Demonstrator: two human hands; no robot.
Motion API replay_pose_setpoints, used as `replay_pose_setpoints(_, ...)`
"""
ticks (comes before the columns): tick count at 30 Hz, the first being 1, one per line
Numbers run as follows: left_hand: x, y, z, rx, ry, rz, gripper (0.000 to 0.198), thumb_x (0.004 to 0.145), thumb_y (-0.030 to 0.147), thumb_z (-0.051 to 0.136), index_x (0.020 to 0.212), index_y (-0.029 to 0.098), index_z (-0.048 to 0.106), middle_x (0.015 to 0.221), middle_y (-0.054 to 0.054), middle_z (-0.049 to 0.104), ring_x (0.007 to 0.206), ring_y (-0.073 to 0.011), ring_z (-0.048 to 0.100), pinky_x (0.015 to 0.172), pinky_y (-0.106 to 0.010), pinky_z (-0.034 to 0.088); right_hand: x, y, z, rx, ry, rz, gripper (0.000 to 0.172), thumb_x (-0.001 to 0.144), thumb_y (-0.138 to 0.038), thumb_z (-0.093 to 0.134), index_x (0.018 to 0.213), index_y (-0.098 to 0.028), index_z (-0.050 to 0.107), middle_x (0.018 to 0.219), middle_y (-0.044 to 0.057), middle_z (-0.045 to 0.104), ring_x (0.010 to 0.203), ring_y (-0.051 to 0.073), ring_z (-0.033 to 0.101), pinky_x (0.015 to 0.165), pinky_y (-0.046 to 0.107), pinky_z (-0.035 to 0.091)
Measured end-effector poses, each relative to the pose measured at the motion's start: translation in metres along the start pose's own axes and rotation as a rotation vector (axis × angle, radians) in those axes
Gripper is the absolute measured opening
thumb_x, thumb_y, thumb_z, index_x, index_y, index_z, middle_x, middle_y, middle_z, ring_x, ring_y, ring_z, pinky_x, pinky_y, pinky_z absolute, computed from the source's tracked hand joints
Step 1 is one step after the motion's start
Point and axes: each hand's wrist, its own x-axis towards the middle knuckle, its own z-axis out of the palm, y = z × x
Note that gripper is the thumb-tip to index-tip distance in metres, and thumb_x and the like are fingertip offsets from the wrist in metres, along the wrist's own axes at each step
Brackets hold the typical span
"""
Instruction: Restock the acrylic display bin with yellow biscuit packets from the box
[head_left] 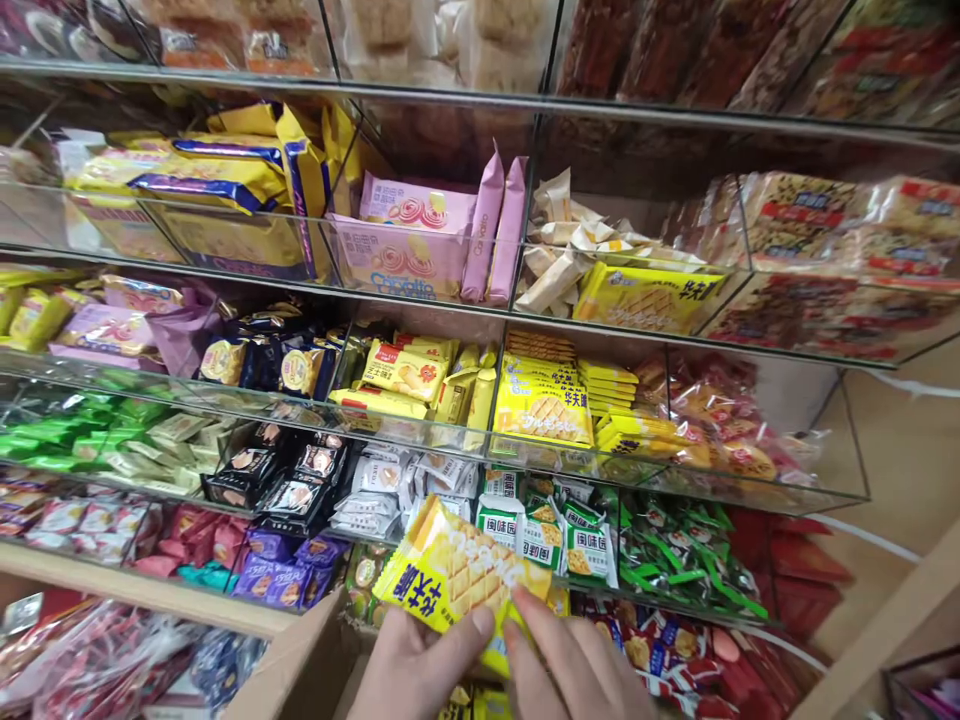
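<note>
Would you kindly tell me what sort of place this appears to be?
Probably a snack shop: tiered shelves are split into compartments, with lilac packs and green-and-white packets each grouped by kind.

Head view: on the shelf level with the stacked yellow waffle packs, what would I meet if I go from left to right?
Yellow packs → lilac packs → navy packs with round pictures → yellow packs with red labels → yellow waffle packs → reddish see-through packets.
</note>
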Motion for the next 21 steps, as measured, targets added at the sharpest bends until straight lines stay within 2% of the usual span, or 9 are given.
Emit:
replay_pose_setpoints(5,-0.002,0.024,0.011,-0.043,-0.198,0.005,0.032,0.067,0.025,0.069,0.097,0.012,0.066,0.094,-0.01,0.071,0.09,-0.0227,0.063,0.083,-0.032,0.049,0.022,0.028,-0.016,0.097,0.024,-0.172,0.017,0.079,-0.007,0.044,0.088,-0.006,0.059,0.085,0.019,0.067,0.076,0.024,0.062,0.057,0.033,0.048)
replay_pose_setpoints(7,-0.001,0.024,0.012,-0.063,-0.228,0.021,0.04,0.067,0.024,0.069,0.105,0.013,0.063,0.095,-0.01,0.07,0.093,-0.0237,0.063,0.081,-0.033,0.05,0.021,0.032,-0.017,0.112,-0.019,-0.184,0.018,0.079,-0.006,0.045,0.091,-0.005,0.059,0.088,0.021,0.066,0.08,0.025,0.061,0.059,0.034,0.048)
replay_pose_setpoints(10,0.001,0.023,0.009,-0.02,-0.226,0.046,0.035,0.069,0.025,0.067,0.102,0.013,0.064,0.096,-0.009,0.07,0.089,-0.0226,0.064,0.077,-0.031,0.051,0.014,0.033,-0.015,0.162,-0.034,-0.141,0.019,0.076,-0.008,0.053,0.094,-0.006,0.059,0.091,0.02,0.065,0.083,0.025,0.06,0.062,0.036,0.049)
replay_pose_setpoints(12,0.003,0.024,0.005,0.051,-0.196,0.059,0.027,0.069,0.025,0.068,0.093,0.013,0.066,0.094,-0.008,0.07,0.084,-0.0197,0.064,0.075,-0.028,0.051,0.01,0.032,-0.013,0.262,-0.069,-0.05,0.017,0.076,-0.015,0.058,0.092,-0.01,0.059,0.09,0.016,0.064,0.084,0.023,0.059,0.068,0.036,0.05)
replay_pose_setpoints(14,0.005,0.028,0.001,0.141,-0.23,0.024,0.022,0.067,0.023,0.07,0.086,0.013,0.065,0.09,-0.007,0.071,0.077,-0.0164,0.064,0.072,-0.025,0.051,0.008,0.031,-0.013,0.382,-0.092,0.119,0.017,0.076,-0.022,0.06,0.091,-0.014,0.059,0.09,0.012,0.063,0.083,0.021,0.06,0.072,0.034,0.051)
replay_pose_setpoints(16,0.007,0.032,-0.003,0.196,-0.349,-0.039,0.027,0.065,0.021,0.071,0.089,0.014,0.061,0.088,-0.005,0.07,0.073,-0.014,0.063,0.069,-0.025,0.051,0.008,0.031,-0.015,0.527,-0.178,0.354,0.017,0.078,-0.026,0.058,0.093,-0.018,0.056,0.082,0.007,0.063,0.073,0.016,0.061,0.064,0.027,0.052)
replay_pose_setpoints(18,0.009,0.035,-0.006,0.205,-0.466,-0.077,0.034,0.067,0.019,0.071,0.097,0.017,0.054,0.088,-0.004,0.069,0.072,-0.0121,0.063,0.067,-0.024,0.05,0.009,0.032,-0.018,0.73,-0.353,0.568,0.016,0.081,-0.031,0.052,0.093,-0.021,0.054,0.07,0.001,0.061,0.06,0.012,0.06,0.051,0.019,0.05)
replay_pose_setpoints(20,0.011,0.036,-0.008,0.193,-0.504,-0.083,0.041,0.069,0.02,0.069,0.103,0.019,0.048,0.083,-0.002,0.068,0.068,-0.01,0.061,0.064,-0.022,0.049,0.011,0.034,-0.022,0.968,-0.524,0.634,0.017,0.084,-0.035,0.047,0.094,-0.023,0.053,0.07,0.0,0.06,0.057,0.01,0.059,0.048,0.016,0.048)
replay_pose_setpoints(21,0.012,0.037,-0.009,0.189,-0.505,-0.098,0.043,0.07,0.02,0.068,0.106,0.019,0.045,0.08,-0.001,0.068,0.065,-0.0093,0.061,0.063,-0.022,0.048,0.012,0.035,-0.024,1.06,-0.577,0.577,0.019,0.083,-0.036,0.048,0.097,-0.024,0.053,0.076,0.001,0.061,0.06,0.01,0.06,0.05,0.016,0.049)
